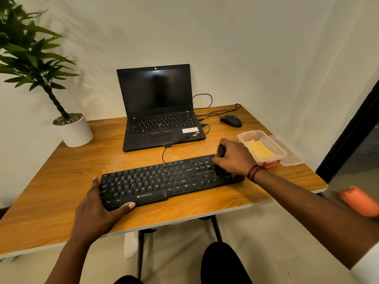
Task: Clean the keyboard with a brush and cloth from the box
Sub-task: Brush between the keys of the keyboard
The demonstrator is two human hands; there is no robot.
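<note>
The black keyboard (pixel 171 180) lies slantwise near the front edge of the wooden table (pixel 61 181), its left end closer to that edge than its right; bare tabletop stretches to the left of it, and a narrower bare strip separates it from the open laptop (pixel 159 111) behind. The left hand (pixel 98 208) rests flat and spread at the keyboard's left end, thumb along the front edge and fingers over the corner, pressing rather than gripping anything. The right hand (pixel 232 157) is closed around a dark brush (pixel 221 160), whose handle top shows above the knuckles and whose bristles (blurred) meet the keys at the keyboard's right end, over the number pad. Just beside that hand, near the table's right edge, sits a clear plastic box (pixel 264 146) with red clasps, open, holding a yellow cloth (pixel 259 150); its lid (pixel 290 157) lies against the far side, close to the table's edge. A black mouse (pixel 230 120) sits behind the box, and a potted plant (pixel 71 130) stands at the far left corner.
</note>
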